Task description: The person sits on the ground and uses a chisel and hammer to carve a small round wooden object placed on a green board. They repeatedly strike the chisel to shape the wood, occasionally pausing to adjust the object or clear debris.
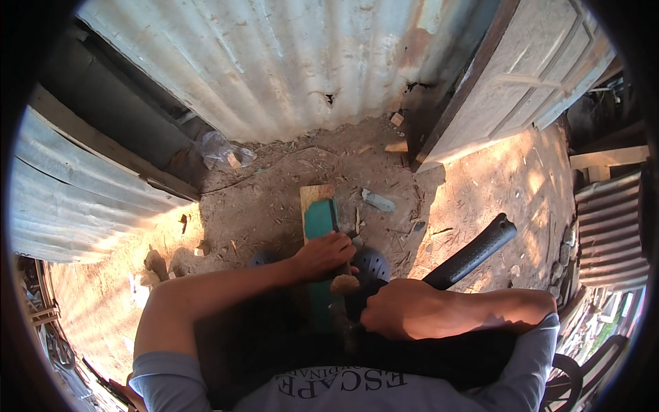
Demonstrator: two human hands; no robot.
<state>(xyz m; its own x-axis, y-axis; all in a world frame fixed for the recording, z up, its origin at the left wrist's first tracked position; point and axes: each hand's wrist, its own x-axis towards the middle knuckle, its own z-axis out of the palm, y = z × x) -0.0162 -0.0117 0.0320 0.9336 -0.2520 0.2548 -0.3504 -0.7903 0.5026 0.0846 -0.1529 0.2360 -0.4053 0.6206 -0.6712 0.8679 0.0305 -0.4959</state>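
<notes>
**Lengthwise: a green board (318, 218) under the left hand (325, 253)**

The board lies low in the middle of the scene, in front of the person's body. Its long axis runs near to far, with a bare, pale wooden end pointing away toward the corrugated wall (295, 62). The relation that counts is sideways: the left hand is the nearer one, resting over the board's right edge, while the right hand (399, 309) sits to the right of the board and nearer the body.

The two hands are apart, though not by much. The left is curled closed around a wooden-ended tool (344, 283), whose round brown end pokes out on the near side, in the gap between the hands; the rest of it is hidden. The right is closed around a black-handled tool (473, 254), whose thick handle slants out to the far right. A dull, blurred part shows just left of the right fist, but whether it belongs to that tool cannot be told.

A grey shoe (373, 264) shows just right of the left hand. Farther out, the dirt floor (288, 168) carries chips and a grey scrap (378, 201), with a clear plastic bag (221, 147) far left and a panelled door (515, 82) far right.
</notes>
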